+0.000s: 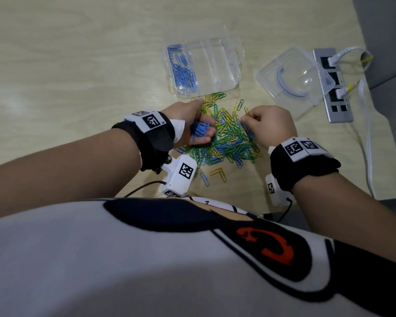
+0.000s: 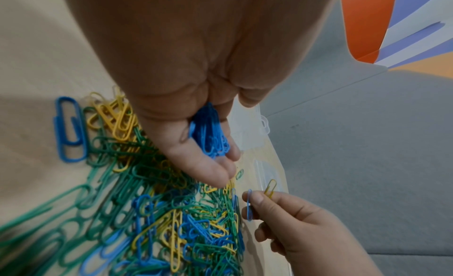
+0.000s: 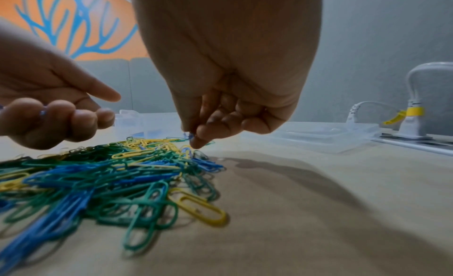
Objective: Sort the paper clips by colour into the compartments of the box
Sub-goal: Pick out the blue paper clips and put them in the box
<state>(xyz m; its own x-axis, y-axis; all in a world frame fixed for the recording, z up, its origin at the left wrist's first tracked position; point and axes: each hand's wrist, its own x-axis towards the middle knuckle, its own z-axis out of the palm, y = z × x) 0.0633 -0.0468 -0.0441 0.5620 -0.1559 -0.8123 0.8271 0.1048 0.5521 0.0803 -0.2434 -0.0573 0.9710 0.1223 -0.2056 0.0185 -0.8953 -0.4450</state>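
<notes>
A mixed pile of blue, green and yellow paper clips (image 1: pixel 226 138) lies on the table before me. Behind it stands the clear compartment box (image 1: pixel 224 65), its left compartment holding blue clips (image 1: pixel 183 72). My left hand (image 1: pixel 199 131) hovers over the pile's left side, palm up, fingers curled round a bunch of blue clips (image 2: pixel 210 133). My right hand (image 1: pixel 261 124) is at the pile's right edge and pinches a blue clip (image 2: pixel 249 204), with a yellow clip (image 2: pixel 269 189) sticking up beside its fingers. In the right wrist view only a blue tip (image 3: pixel 190 136) shows at the right hand's fingertips.
The box's clear lid (image 1: pixel 290 81) lies to the right of the box. A metal power strip (image 1: pixel 332 85) with white cables runs along the table's right edge. A few stray clips (image 1: pixel 217 173) lie near the front edge.
</notes>
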